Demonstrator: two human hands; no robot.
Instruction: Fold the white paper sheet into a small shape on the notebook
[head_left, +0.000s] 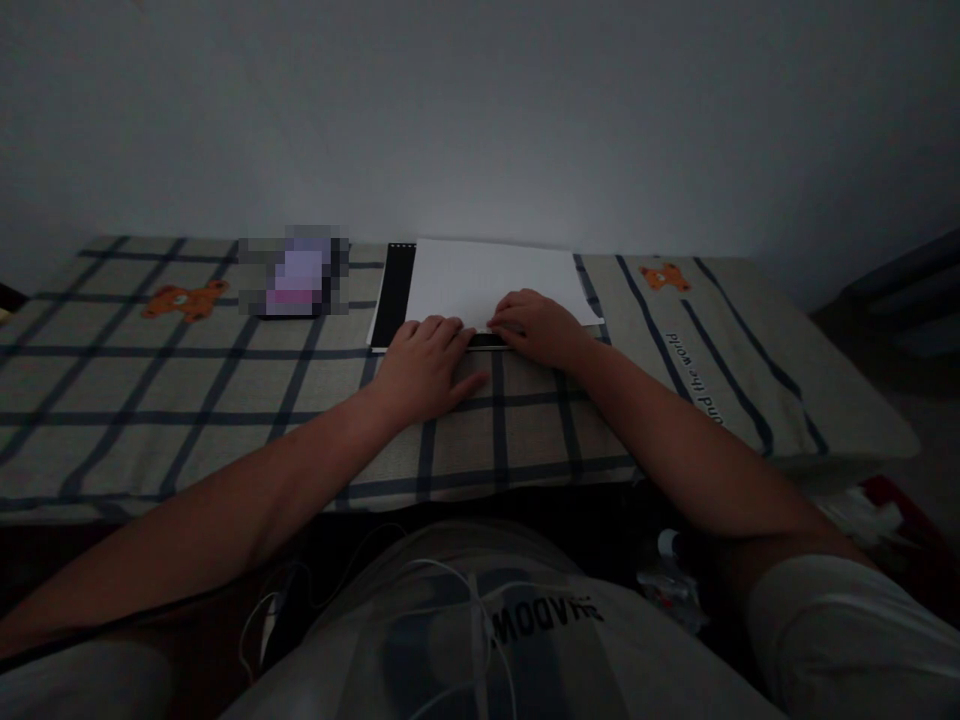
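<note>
White paper [480,280] lies over a flat black-bordered board or pad [393,298] near the wall, the black border showing at its left and along part of the front edge. My left hand [427,368] rests palm down at the front edge with its fingers spread and the thumb out to the right; nothing is in it. Just to the right, my right hand [536,328] lies on the paper's front part, its fingers bent and drawn together near the front edge. What those fingertips hold, if anything, is too small to make out.
A checked tablecloth [315,390] with printed orange bears covers the table. A phone-like object [300,275], blurred out, lies at the left. The wall [480,120] rises behind the table. White cables hang over my shirt, and plastic bags [671,590] sit below the table at the right.
</note>
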